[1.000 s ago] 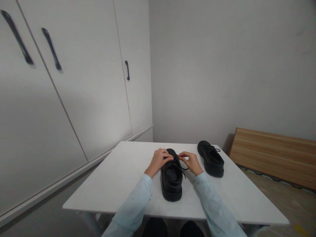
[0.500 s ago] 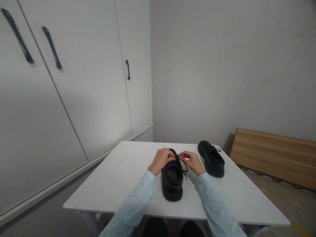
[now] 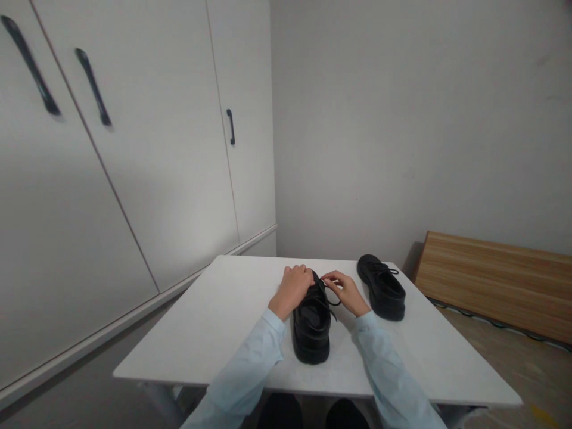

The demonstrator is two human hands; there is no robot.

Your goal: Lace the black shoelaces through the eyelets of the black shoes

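Near shoe (image 3: 311, 326): black, laced, on the table (image 3: 210, 333) near its front edge, heel toward the person, toe pointing away.
Lace (image 3: 329, 297): thin black cord over the shoe's front, one loop hanging off the right side.
Left hand (image 3: 294, 288): curled over the toe end of the shoe, fingers bent down onto the lacing; whether they pinch the lace cannot be told, the fingertips are hidden.
Right hand (image 3: 346, 291): just right of the shoe's front, thumb and forefinger closed on the lace, other fingers loosely folded.
Sleeves: pale blue, both forearms running in from the bottom edge, either side of the shoe.
Far shoe (image 3: 382, 288): matching black one, on the table's right rear part, apart from both hands.
Cupboard (image 3: 134, 149): white doors with dark handles, left of the table.
Board (image 3: 496, 280): wood panel leaning low against the wall, right.
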